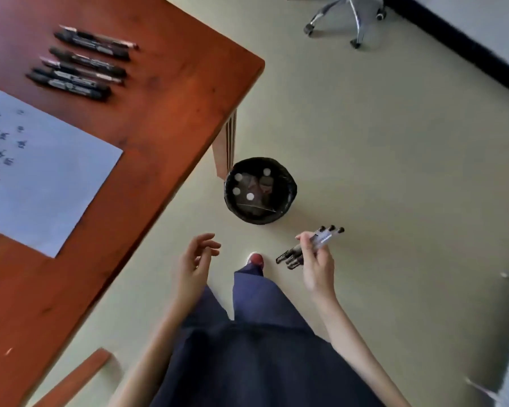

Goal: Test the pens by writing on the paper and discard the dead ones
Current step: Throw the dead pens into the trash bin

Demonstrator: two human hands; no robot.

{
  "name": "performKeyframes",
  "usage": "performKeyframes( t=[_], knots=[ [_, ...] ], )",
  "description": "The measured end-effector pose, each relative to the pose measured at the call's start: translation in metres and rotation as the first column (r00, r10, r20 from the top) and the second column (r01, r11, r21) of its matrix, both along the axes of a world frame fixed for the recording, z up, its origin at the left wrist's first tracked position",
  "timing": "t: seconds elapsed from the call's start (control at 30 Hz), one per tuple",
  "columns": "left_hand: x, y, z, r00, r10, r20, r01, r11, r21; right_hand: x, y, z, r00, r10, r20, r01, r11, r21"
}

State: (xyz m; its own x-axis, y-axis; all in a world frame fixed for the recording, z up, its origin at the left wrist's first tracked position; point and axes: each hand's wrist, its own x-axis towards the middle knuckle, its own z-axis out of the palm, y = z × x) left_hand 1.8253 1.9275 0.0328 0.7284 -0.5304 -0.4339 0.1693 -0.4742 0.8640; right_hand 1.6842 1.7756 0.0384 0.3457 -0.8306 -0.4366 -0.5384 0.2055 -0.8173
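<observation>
You are standing beside the table (165,118), looking down past your dark trousers (256,342) at the pale floor (394,171). Your right hand (318,262) is raised over the floor, its fingers (304,245) curled round a bundle of pens (309,248); three capped ends stick out past the fingertips on the far side, and the other ends show below the hand on the near side. The bundle is tilted, held in the air near the waste bin (288,198) but not over its mouth. The bin is round, lined with a black bag, and stands on the floor just beside the table leg (225,142); some scraps and a few pale round spots lie inside it, too blurred to name. Your left hand (194,259) hangs in the air between the table edge and your leg, fingers loosely bent and apart, holding nothing. One red shoe tip (256,258) shows below the trouser hem, between the two hands. On the table, a row of dark pens (80,64) lies side by side near the far corner, all pointing much the same way. Nearer to you on the table lies the sheet of paper (50,183), with small dark scribbles across its left part. A wheeled chair base (347,19) stands on the floor at the far side, well apart from the bin.
</observation>
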Motion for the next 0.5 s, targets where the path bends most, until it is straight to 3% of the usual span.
performKeyframes(
  t=[0.13,0.3,0.5],
  knots=[
    [-0.009,-0.041,-0.027,0.997,0.007,-0.071,-0.004,0.999,0.043,0.0,-0.024,-0.047,0.995,-0.008,-0.095,0.017,0.996,0.088],
    [0.022,-0.082,-0.07,0.987,-0.136,-0.08,0.147,0.979,0.144,0.033,-0.061,-0.111,0.981,-0.127,-0.149,0.142,0.986,0.089],
    [0.074,-0.123,-0.14,0.985,-0.161,-0.069,0.171,0.968,0.183,0.092,-0.127,-0.188,0.964,-0.264,-0.042,0.262,0.964,-0.041]
  ],
)
